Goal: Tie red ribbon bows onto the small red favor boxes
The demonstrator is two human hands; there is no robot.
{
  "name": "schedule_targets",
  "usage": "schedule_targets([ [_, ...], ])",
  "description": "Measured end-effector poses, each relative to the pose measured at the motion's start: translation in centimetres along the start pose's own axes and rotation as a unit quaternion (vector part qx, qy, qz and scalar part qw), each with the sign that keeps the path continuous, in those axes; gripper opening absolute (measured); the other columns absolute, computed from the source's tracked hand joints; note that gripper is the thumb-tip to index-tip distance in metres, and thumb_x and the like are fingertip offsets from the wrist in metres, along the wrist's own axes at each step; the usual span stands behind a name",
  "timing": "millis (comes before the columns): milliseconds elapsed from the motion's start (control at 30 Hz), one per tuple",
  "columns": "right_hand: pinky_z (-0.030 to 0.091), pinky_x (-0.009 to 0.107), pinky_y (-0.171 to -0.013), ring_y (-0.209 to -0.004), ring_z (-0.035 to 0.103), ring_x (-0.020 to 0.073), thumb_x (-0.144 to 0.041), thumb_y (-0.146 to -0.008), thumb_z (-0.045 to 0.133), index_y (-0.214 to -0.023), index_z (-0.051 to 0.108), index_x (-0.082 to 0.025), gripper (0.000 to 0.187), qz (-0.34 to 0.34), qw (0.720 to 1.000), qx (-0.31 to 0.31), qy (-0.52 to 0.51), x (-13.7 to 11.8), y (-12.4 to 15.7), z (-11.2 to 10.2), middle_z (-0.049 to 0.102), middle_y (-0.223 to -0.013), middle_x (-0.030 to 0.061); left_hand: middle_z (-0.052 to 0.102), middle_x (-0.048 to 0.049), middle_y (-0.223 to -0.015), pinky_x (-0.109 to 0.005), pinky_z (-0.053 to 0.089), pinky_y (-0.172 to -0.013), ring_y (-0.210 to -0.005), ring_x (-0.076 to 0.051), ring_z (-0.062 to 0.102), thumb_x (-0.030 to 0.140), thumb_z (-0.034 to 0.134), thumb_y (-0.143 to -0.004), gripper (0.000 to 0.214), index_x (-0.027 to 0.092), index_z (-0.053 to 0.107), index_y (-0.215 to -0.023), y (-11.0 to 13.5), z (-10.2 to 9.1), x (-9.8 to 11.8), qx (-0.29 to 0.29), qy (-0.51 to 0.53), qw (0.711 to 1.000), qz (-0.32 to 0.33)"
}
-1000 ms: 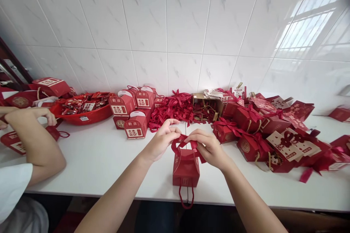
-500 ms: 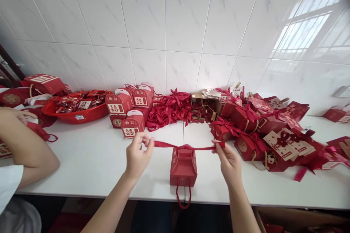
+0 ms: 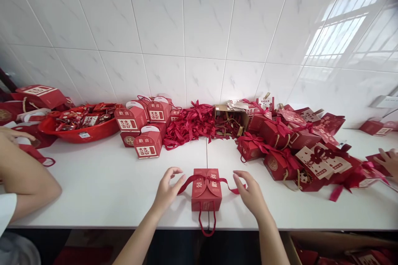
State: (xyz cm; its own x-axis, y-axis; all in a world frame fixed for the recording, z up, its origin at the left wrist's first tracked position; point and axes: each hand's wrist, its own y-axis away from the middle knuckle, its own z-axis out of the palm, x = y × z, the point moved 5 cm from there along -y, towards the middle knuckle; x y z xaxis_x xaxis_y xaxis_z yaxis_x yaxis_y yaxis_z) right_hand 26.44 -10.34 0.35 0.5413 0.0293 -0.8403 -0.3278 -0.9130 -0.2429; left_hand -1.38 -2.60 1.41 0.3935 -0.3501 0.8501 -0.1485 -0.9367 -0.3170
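Note:
A small red gift box (image 3: pixel 206 203) stands near the table's front edge, its top flaps folded closed and a red cord handle (image 3: pixel 207 232) hanging over the edge. Across its top lies a dark red ribbon (image 3: pixel 226 181), crossed or knotted in the middle, both tails drooping to the sides. My left hand (image 3: pixel 168 188) is left of the box, thumb and fingers apart, its thumb close to the left tail. On the other side my right hand (image 3: pixel 250 192) is likewise open beside the right tail; any light contact is hard to make out.
Behind are stacked red boxes (image 3: pixel 148 146), a heap of ribbons (image 3: pixel 189 126) and a carton (image 3: pixel 220 109). A red basin (image 3: pixel 83 134) of packets sits left. Finished-looking bowed boxes (image 3: pixel 281 163) pile up right. Other people's arm (image 3: pixel 31 165) and hand (image 3: pixel 388 161) reach in from both sides.
Both hands have let go of the taut ribbon and come lower and closer to the box. The ribbon tails sag, and the box top is now flat. Another person's hand has appeared at far right.

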Motion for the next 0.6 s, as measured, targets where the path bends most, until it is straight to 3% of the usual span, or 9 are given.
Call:
schedule_targets([
  [133, 0.051, 0.036, -0.083, -0.095, 0.062, 0.0231, -0.048, -0.086, 0.053, -0.118, 0.057, -0.021, 0.042, -0.034, 0.994, -0.085, -0.056, -3.2, 0.2, 2.7, 0.061, -0.105, 0.0096, 0.056, -0.0035, -0.096, -0.032, 0.05, -0.084, -0.094, -0.02, 0.06, 0.037, 0.06, -0.078, 0.022, 0.022, 0.049, -0.09, 0.2, 2.6, 1.8, -0.048, 0.065, 0.997, -0.014],
  [267, 0.052, 0.032, -0.076, -0.078, 0.059, 0.0166, -0.043, -0.085, 0.057, -0.122, 0.06, -0.027, 0.041, -0.053, 0.988, -0.133, -0.054, -4.3, 0.8, 4.3, 0.052, -0.098, 0.0055, 0.053, -0.0028, -0.101, -0.031, 0.048, -0.082, -0.095, -0.019, 0.057, 0.031, 0.062, -0.076, 0.025, 0.023, 0.047, -0.095, 1.1, 4.1, 2.1, -0.067, 0.125, 0.988, -0.06],
  [367, 0.051, 0.032, -0.071, -0.07, 0.055, 0.0151, -0.041, -0.085, 0.057, -0.118, 0.064, -0.027, 0.037, -0.035, 0.989, -0.14, -0.038, -4.3, 0.9, 4.7, 0.049, -0.091, 0.0039, 0.053, -0.0025, -0.1, -0.03, 0.047, -0.077, -0.092, -0.019, 0.057, 0.03, 0.061, -0.076, 0.025, 0.024, 0.045, -0.095, 1.3, 4.4, 1.8, -0.065, 0.135, 0.985, -0.081],
  [433, 0.049, 0.032, -0.074, -0.075, 0.056, 0.017, -0.04, -0.084, 0.058, -0.119, 0.064, -0.026, 0.038, -0.035, 0.989, -0.142, -0.037, -4.5, 0.8, 4.6, 0.051, -0.089, 0.0039, 0.052, -0.0015, -0.097, -0.029, 0.046, -0.073, -0.086, -0.017, 0.056, 0.032, 0.062, -0.075, 0.028, 0.024, 0.044, -0.095, 1.2, 4.4, 1.6, -0.072, 0.14, 0.983, -0.094],
  [533, 0.047, 0.032, -0.077, -0.08, 0.057, 0.0186, -0.037, -0.083, 0.059, -0.121, 0.06, -0.023, 0.041, -0.041, 0.988, -0.139, -0.058, -4.9, 0.9, 4.3, 0.056, -0.089, 0.0041, 0.052, 0.0012, -0.087, -0.028, 0.045, -0.07, -0.078, -0.015, 0.054, 0.035, 0.064, -0.074, 0.031, 0.023, 0.043, -0.092, 1.0, 4.3, 1.3, -0.094, 0.144, 0.978, -0.115],
  [600, 0.046, 0.03, -0.071, -0.073, 0.055, 0.0173, -0.038, -0.082, 0.06, -0.119, 0.057, -0.021, 0.041, -0.034, 0.988, -0.136, -0.062, -4.9, 0.9, 4.2, 0.056, -0.079, 0.0012, 0.05, 0.0035, -0.079, -0.027, 0.045, -0.068, -0.072, -0.015, 0.054, 0.037, 0.064, -0.074, 0.03, 0.023, 0.043, -0.09, 1.1, 4.2, 1.3, -0.103, 0.141, 0.976, -0.127],
])
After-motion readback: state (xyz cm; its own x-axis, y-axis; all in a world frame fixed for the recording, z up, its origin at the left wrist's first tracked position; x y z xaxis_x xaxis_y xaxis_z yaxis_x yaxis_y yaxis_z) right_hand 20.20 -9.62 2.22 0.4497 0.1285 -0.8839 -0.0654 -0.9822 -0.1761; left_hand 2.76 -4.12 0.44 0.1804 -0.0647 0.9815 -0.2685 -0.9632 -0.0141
